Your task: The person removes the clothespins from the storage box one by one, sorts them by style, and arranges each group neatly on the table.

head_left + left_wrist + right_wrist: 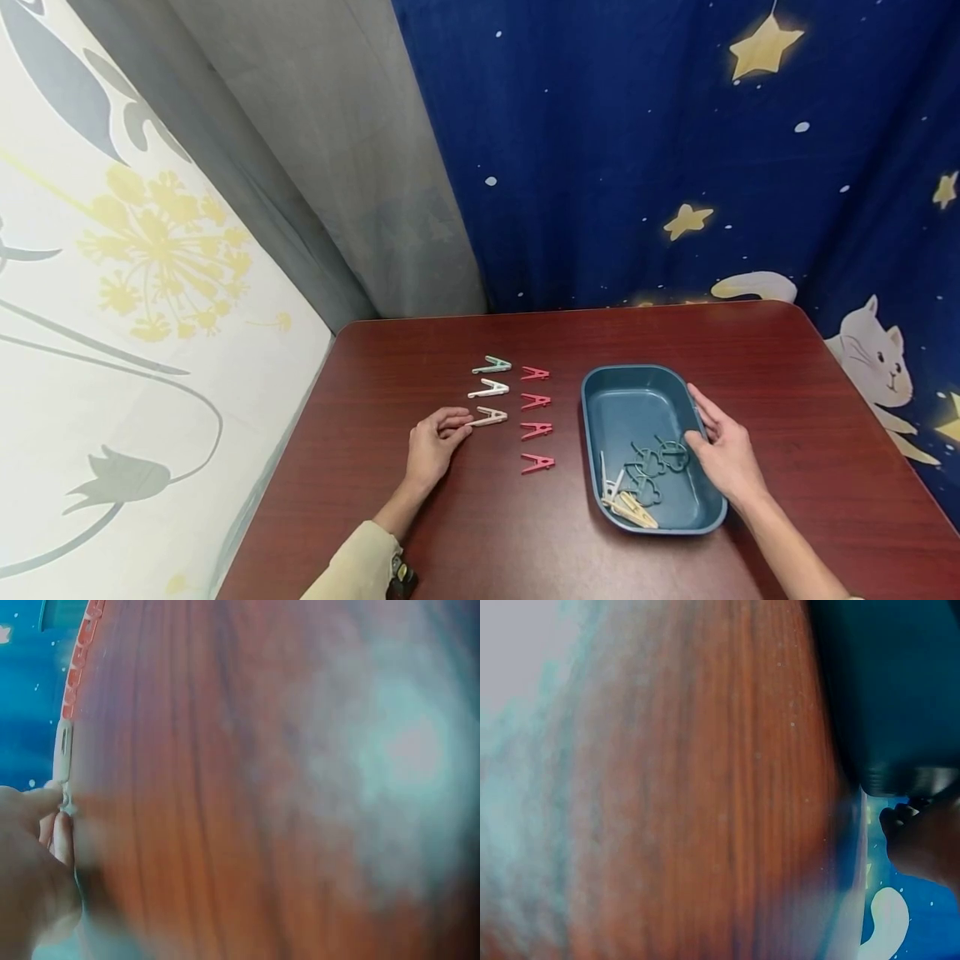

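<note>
My left hand (432, 447) pinches the end of a cream clothespin (491, 417) lying on the table; the left wrist view also has this clothespin (64, 750) at the fingertips. Behind it lie a white clothespin (489, 388) and a green clothespin (492, 365). A column of several red clothespins (537, 430) runs alongside, to their right. My right hand (723, 457) grips the right rim of a blue tray (637, 379), thumb over the edge. Inside the tray are thin dark green outline shapes (647, 471), white clothespins (613, 485) and pale yellow clothespins (632, 510).
A dark red wooden table (420, 350) carries everything. Along its far edge hang a blue star-patterned curtain (600, 167) and a grey curtain (337, 167). A white flower-printed surface (112, 400) stands at the left side.
</note>
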### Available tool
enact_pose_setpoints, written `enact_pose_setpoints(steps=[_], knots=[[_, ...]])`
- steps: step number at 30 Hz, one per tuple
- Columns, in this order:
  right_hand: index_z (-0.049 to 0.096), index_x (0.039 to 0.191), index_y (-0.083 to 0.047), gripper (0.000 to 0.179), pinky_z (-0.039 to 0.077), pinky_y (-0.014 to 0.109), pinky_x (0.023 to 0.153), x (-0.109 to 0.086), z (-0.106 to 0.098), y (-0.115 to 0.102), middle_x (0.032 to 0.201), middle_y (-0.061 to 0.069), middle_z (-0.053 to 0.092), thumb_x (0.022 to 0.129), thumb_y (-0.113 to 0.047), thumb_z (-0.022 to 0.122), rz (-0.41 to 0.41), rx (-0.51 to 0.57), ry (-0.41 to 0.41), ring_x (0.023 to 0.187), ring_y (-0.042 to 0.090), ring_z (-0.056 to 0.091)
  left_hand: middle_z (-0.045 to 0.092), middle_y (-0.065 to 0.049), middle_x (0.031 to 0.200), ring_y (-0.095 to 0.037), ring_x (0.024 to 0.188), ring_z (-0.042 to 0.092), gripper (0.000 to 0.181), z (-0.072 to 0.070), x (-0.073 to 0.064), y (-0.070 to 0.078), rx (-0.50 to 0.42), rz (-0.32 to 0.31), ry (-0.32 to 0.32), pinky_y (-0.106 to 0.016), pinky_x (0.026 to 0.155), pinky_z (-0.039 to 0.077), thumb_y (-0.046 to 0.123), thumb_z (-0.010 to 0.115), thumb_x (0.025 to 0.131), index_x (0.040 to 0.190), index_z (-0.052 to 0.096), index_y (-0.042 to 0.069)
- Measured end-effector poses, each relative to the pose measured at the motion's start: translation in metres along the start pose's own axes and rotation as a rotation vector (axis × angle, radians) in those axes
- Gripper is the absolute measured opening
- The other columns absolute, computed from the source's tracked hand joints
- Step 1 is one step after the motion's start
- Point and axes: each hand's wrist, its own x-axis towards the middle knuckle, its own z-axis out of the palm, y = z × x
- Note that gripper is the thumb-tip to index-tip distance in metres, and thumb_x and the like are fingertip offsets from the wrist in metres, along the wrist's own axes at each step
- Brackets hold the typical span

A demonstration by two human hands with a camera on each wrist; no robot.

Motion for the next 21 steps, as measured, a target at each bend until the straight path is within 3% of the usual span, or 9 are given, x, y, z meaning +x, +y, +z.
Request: enact_pose_setpoints(steps=[3, 6, 13, 17, 21], knots=[[0.040, 0.164, -0.008, 0.073, 0.041, 0.007, 0.075, 0.000, 0.000, 0.000, 0.151, 0.029, 0.050, 0.096, 0.008, 0.062, 0.002, 0.005, -0.002, 0.132, 0.046, 0.053, 0.081, -0.010, 0.103, -0.028, 0.098, 0.079, 0.026, -0.002, 0.002, -0.002, -0.094, -0.006, 0.006, -0.024, 0.081, 0.060, -0.003, 0.082, 0.090, 0.116, 0.077, -0.002], [0.040, 0.164, -0.009, 0.074, 0.041, 0.010, 0.073, 0.000, 0.000, 0.001, 0.151, 0.029, 0.050, 0.096, 0.008, 0.062, 0.006, 0.008, -0.002, 0.131, 0.045, 0.053, 0.080, -0.016, 0.105, -0.035, 0.101, 0.077, 0.026, -0.004, 0.005, -0.002, -0.130, -0.021, 0.033, -0.027, 0.083, 0.061, -0.004, 0.080, 0.092, 0.117, 0.075, -0.006], [0.040, 0.164, -0.009, 0.074, 0.041, 0.010, 0.073, 0.001, 0.000, 0.002, 0.151, 0.030, 0.049, 0.096, 0.008, 0.061, 0.006, 0.008, 0.000, 0.132, 0.048, 0.053, 0.079, -0.010, 0.115, -0.026, 0.112, 0.074, 0.027, -0.013, 0.019, 0.007, -0.067, -0.036, 0.081, -0.040, 0.094, 0.059, 0.006, 0.081, 0.095, 0.121, 0.076, 0.004], [0.040, 0.164, -0.009, 0.074, 0.041, 0.009, 0.074, 0.001, 0.000, 0.002, 0.151, 0.029, 0.050, 0.095, 0.007, 0.062, 0.008, -0.003, 0.005, 0.131, 0.045, 0.054, 0.076, -0.013, 0.124, -0.028, 0.120, 0.071, 0.036, -0.014, 0.031, 0.022, -0.082, 0.024, 0.094, -0.054, 0.100, 0.054, 0.007, 0.082, 0.094, 0.129, 0.073, 0.004], [0.041, 0.164, -0.010, 0.074, 0.042, 0.011, 0.071, 0.001, 0.000, 0.002, 0.151, 0.028, 0.051, 0.095, 0.007, 0.062, 0.008, -0.001, 0.004, 0.130, 0.041, 0.055, 0.071, -0.014, 0.135, -0.030, 0.127, 0.067, 0.045, -0.011, 0.042, 0.045, -0.105, 0.106, 0.056, -0.058, 0.104, 0.051, 0.008, 0.081, 0.096, 0.138, 0.068, 0.004]])
